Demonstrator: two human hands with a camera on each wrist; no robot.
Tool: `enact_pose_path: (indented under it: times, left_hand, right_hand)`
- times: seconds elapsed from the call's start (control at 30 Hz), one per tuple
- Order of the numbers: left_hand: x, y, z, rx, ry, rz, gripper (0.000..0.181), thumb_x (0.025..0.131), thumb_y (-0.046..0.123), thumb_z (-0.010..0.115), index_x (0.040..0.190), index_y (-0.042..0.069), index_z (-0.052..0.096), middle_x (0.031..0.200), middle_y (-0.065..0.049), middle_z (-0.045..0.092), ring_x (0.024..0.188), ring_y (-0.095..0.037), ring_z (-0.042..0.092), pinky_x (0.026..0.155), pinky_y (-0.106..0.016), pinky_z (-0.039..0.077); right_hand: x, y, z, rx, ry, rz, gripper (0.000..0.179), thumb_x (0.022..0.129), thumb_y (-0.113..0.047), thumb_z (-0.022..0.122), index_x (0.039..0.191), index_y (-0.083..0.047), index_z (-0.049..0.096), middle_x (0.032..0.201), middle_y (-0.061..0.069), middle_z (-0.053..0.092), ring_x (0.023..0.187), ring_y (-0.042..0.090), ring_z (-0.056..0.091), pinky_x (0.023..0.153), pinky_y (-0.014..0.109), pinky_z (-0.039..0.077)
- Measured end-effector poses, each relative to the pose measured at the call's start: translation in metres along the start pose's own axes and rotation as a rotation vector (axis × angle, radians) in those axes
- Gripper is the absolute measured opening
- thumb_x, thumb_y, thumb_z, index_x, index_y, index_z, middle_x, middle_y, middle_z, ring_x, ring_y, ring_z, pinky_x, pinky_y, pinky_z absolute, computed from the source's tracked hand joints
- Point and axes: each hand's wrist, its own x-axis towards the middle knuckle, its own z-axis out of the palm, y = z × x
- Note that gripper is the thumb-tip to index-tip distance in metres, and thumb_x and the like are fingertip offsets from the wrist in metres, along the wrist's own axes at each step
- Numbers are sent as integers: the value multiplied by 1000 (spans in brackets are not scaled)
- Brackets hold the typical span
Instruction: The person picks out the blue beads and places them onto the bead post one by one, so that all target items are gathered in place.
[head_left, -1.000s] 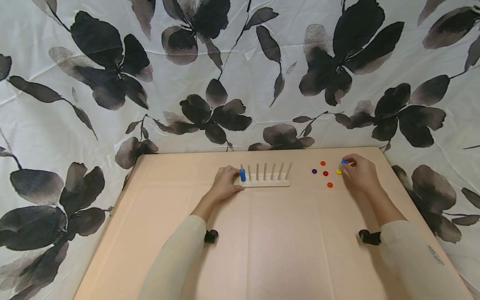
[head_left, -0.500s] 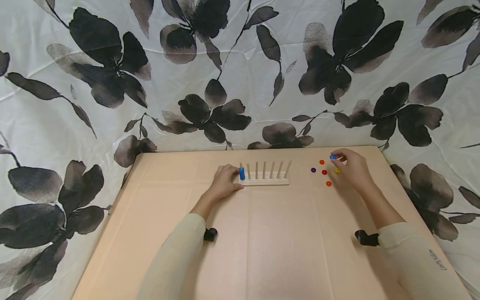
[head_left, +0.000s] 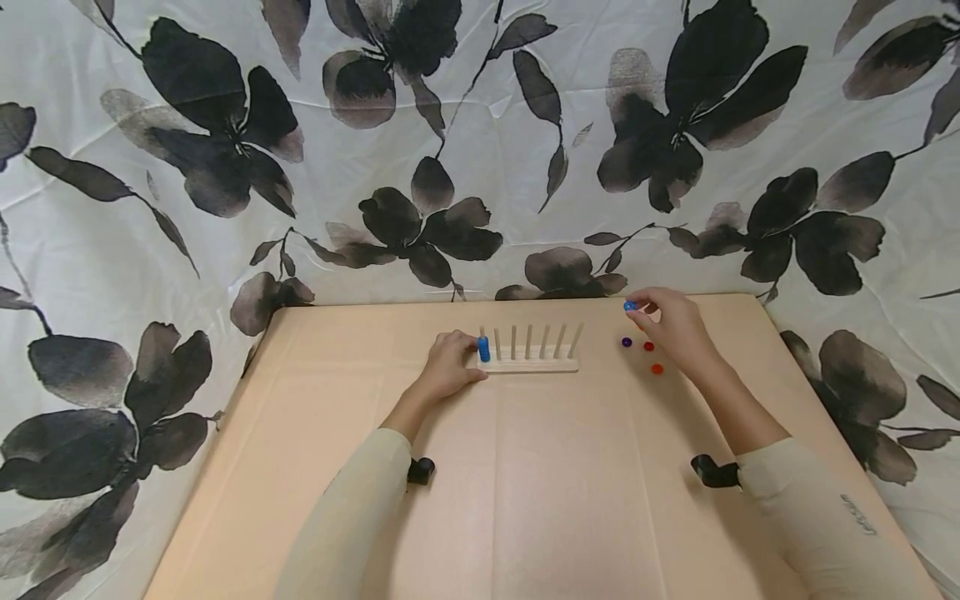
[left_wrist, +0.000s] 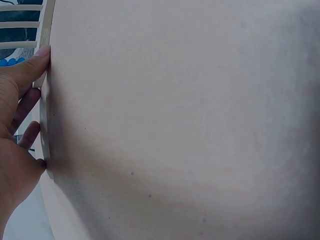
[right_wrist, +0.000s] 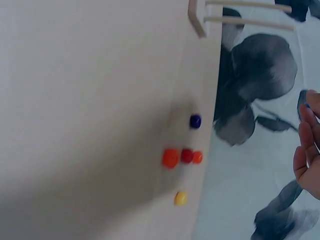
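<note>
A wooden peg rack [head_left: 528, 366] with several upright pegs stands near the table's back edge. Blue beads [head_left: 483, 348] are stacked on its leftmost peg; the other pegs are bare. My left hand [head_left: 447, 365] holds the rack's left end, its thumb on the front edge of the base [left_wrist: 44, 30]. To the right, my right hand [head_left: 678, 329] pinches a blue bead [head_left: 630, 306] between thumb and fingertips, raised above the table. Under and before that hand lie a dark purple bead [head_left: 626, 342], a red bead [head_left: 648, 346] and an orange bead [head_left: 657, 368].
The right wrist view also shows a yellow bead [right_wrist: 180, 198] and a second orange bead [right_wrist: 198, 157], hidden by the hand in the head view. The light wooden table [head_left: 562, 483] ends at a white cloth [head_left: 525, 133] with dark flowers, hanging behind it.
My right hand has lifted and moved left with the blue bead, over the loose beads towards the peg rack. The left hand stays on the rack's end.
</note>
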Motion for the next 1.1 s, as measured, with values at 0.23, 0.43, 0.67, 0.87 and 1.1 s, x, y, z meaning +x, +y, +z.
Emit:
enact_pose_path:
  times: [0.23,0.43,0.67,0.87,1.1]
  left_hand:
    - [0,-1,1,-9,6,2,58,80,24,90,130,5,68,127,-8,65,130,-31,47,114,-44,36]
    - [0,-1,0,-10,5,4,57,80,24,91,129,6,68,127,-9,65,130,-31,47,114,-44,36]
    - [0,0,1,-8,2,6,57,80,24,90,130,6,68,127,-9,65,130,-31,47,113,-45,36]
    - [1,1,1,-14,1,6,58,81,25,90,131,4,68,129,-10,65,131,-32,47,114,-46,36]
    - [3,1,0,3,11,9,57,81,25,90,130,4,68,129,-10,65,130,-32,47,114,-46,36]
  right_hand:
    - [10,-25,14,26,-34,-68,16,94,-9,75,108,-2,73,99,15,72,94,33,62,79,44,47]
    - [15,-43,31,56,-48,-142,15,92,-10,77,105,-3,74,98,13,73,94,32,62,81,44,48]
    - [21,-66,47,77,-104,-162,16,93,-16,78,107,-9,76,100,9,73,97,28,60,81,41,48]
    - [28,-85,61,83,-147,-180,19,92,-19,79,108,-10,77,100,6,75,97,25,58,80,39,49]
    - [36,-104,80,113,-175,-177,19,93,-20,78,110,-11,78,100,4,77,97,24,60,82,40,51]
